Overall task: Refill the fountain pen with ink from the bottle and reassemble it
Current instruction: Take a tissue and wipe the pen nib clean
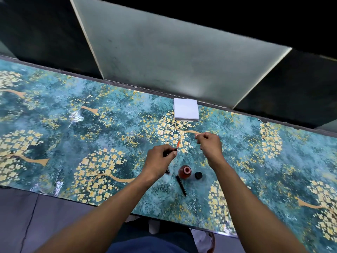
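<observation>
Head view: uncapped ink bottle (185, 172) holds reddish ink; left hand (160, 162) fingers pinch pen section (175, 147).

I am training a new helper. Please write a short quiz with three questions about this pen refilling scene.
1. True or false: the ink bottle is open.
2. Which hand holds the pen part with the orange tip? A. left hand B. right hand
3. Fill in: the white paper pad lies near the ____ edge of the table.

Key: 1 true, its cap lies beside it. 2 A. 3 far.
</observation>
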`<state>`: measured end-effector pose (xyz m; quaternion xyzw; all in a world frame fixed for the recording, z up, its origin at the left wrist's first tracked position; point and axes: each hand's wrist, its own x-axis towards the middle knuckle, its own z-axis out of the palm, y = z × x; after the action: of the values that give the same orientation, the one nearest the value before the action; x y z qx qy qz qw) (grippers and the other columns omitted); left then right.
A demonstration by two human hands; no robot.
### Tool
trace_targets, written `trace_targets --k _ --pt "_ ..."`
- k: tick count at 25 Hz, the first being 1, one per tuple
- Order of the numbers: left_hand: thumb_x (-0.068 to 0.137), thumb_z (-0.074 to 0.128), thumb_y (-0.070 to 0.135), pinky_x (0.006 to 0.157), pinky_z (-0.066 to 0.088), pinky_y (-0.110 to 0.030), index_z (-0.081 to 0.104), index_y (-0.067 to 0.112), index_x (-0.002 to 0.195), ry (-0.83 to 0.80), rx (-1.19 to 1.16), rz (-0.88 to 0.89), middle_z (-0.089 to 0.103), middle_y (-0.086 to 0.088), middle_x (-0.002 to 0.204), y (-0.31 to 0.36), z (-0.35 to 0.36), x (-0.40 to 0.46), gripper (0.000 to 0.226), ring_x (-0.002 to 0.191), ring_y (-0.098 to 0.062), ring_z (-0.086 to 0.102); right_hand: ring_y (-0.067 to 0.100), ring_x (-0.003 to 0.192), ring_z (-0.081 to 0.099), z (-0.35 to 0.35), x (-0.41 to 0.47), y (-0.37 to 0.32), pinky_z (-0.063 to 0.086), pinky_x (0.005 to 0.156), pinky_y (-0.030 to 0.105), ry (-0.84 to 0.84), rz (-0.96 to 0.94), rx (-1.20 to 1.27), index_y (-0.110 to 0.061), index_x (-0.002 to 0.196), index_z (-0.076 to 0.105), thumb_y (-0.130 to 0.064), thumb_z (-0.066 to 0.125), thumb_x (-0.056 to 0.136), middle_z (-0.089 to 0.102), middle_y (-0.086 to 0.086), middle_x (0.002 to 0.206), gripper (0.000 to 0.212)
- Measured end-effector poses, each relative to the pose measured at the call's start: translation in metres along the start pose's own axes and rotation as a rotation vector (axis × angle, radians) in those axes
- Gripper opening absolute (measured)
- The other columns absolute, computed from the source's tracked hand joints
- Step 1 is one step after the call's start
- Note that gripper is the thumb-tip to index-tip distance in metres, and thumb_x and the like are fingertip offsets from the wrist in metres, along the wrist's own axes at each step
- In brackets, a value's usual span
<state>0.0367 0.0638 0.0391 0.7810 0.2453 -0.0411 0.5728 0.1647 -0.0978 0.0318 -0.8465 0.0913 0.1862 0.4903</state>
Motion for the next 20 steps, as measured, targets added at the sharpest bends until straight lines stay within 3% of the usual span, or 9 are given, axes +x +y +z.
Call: trace_targets --k 2,7,10,14,20 --pt "0.093 0.068 0.026 0.064 0.052 -0.018 0.077 0.017 0.099 0.022 -0.076 -0.02 0.073 0.002 0.09 0.007 -0.002 -0.002 0.014 0.081 -0.011 0.068 0.017 0.059 0.051 -0.001 0.021 -0.014 0.04 0.057 0.03 -0.029 -0.059 -0.086 -0.013 0.075 0.068 -0.027 0.066 0.096 0.066 0.001 0.07 0.026" --pt "0.091 0.07 0.028 0.074 0.053 -0.029 0.077 0.021 0.094 0.133 -0.167 -0.064 0.072 0.008 0.083 0.013 0.007 -0.01 0.011 0.077 -0.01 0.066 0.024 0.07 0.069 0.008 0.075 -0.034 0.055 0.069 0.038 -0.069 -0.181 -0.34 -0.016 0.07 0.069 -0.024 0.069 0.09 0.072 0.0 0.073 0.022" --pt "0.091 0.071 0.027 0.072 0.055 -0.028 0.078 0.02 0.095 0.209 -0.22 -0.089 0.073 0.007 0.082 0.017 0.014 -0.014 0.01 0.076 -0.01 0.066 0.029 0.075 0.07 0.015 0.102 -0.044 0.058 0.074 0.039 -0.09 -0.281 -0.524 -0.015 0.072 0.07 -0.024 0.07 0.089 0.073 0.005 0.072 0.019" --pt "0.09 0.071 0.026 0.074 0.057 -0.03 0.078 0.017 0.097 0.257 -0.281 -0.089 0.075 0.006 0.083 0.016 0.025 -0.02 0.013 0.075 -0.009 0.067 0.023 0.074 0.063 0.023 0.129 -0.053 0.044 0.072 0.027 -0.12 -0.433 -0.785 -0.012 0.088 0.074 -0.017 0.067 0.093 0.073 0.008 0.084 0.01" --pt "0.09 0.071 0.027 0.075 0.057 -0.036 0.078 0.021 0.09 0.308 -0.334 -0.067 0.072 0.009 0.077 0.011 0.036 -0.027 0.009 0.07 -0.006 0.064 0.032 0.094 0.066 0.038 0.144 -0.05 0.051 0.076 0.036 -0.173 -0.637 -1.192 -0.014 0.106 0.068 -0.022 0.067 0.092 0.07 0.012 0.108 0.017"
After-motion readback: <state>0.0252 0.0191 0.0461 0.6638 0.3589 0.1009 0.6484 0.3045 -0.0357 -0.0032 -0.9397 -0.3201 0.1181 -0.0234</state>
